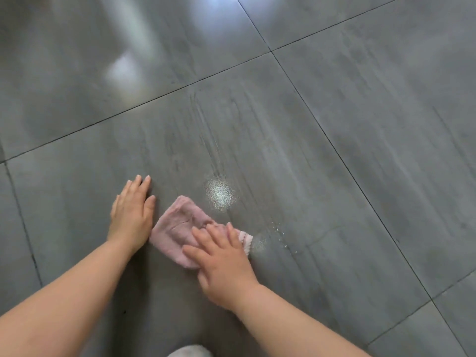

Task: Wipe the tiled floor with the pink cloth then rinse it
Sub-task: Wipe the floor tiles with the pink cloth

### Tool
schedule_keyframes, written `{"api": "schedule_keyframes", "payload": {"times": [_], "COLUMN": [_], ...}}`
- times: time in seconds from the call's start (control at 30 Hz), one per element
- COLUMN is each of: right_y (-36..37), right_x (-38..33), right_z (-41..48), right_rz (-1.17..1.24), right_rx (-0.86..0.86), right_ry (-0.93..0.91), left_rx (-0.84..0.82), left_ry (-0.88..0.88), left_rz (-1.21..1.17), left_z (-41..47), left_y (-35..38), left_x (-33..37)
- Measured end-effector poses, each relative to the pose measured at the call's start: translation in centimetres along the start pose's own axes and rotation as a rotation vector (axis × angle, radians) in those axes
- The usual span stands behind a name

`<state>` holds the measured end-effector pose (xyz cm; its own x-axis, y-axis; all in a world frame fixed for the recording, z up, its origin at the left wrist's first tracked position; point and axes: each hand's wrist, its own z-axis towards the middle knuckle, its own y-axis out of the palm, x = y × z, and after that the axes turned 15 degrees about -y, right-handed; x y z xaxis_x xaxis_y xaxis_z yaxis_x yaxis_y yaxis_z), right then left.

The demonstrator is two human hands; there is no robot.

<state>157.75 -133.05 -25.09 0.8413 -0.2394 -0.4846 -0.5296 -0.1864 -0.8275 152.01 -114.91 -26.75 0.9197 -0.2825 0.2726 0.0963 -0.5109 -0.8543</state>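
A pink cloth (175, 228), folded and crumpled, lies flat on the grey tiled floor (334, 150) near the bottom centre. My right hand (224, 264) presses down on the cloth's right half, fingers spread over it and hiding that part. My left hand (132, 212) rests palm down on the bare tile just left of the cloth, fingers together, holding nothing. Wet streaks and a shiny damp patch (221, 194) show on the tile just beyond the cloth.
Large grey tiles with dark grout lines (270, 51) fill the view. Bright light reflections (123, 70) shine at the top left. Small water droplets (279, 231) lie right of the cloth. A pale object (190, 351) peeks in at the bottom edge.
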Motion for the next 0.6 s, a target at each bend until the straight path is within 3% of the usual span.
{"api": "schedule_keyframes", "payload": {"times": [0.17, 0.27, 0.37, 0.47, 0.6], "right_y": [2.7, 0.9, -1.7, -4.6, -7.4], "right_x": [0.3, 4.5, 10.4, 15.7, 18.8], "right_z": [-2.4, -3.1, -4.5, -7.1, -11.7], "right_rz": [-0.259, -0.368, -0.409, -0.291, -0.105], "right_rx": [-0.079, -0.029, 0.070, 0.165, 0.251], "right_ry": [-0.347, -0.328, -0.158, 0.137, 0.604], "left_rx": [-0.011, -0.007, -0.020, -0.040, -0.011], "left_ry": [0.016, 0.007, 0.042, 0.132, 0.106], "left_rz": [0.138, 0.159, 0.155, 0.190, 0.176], "left_z": [-1.0, -1.8, -2.7, -3.7, -3.9], "left_y": [0.3, 1.0, 1.9, 3.0, 3.7], "left_x": [-0.1, 0.4, 0.6, 0.8, 1.3]}}
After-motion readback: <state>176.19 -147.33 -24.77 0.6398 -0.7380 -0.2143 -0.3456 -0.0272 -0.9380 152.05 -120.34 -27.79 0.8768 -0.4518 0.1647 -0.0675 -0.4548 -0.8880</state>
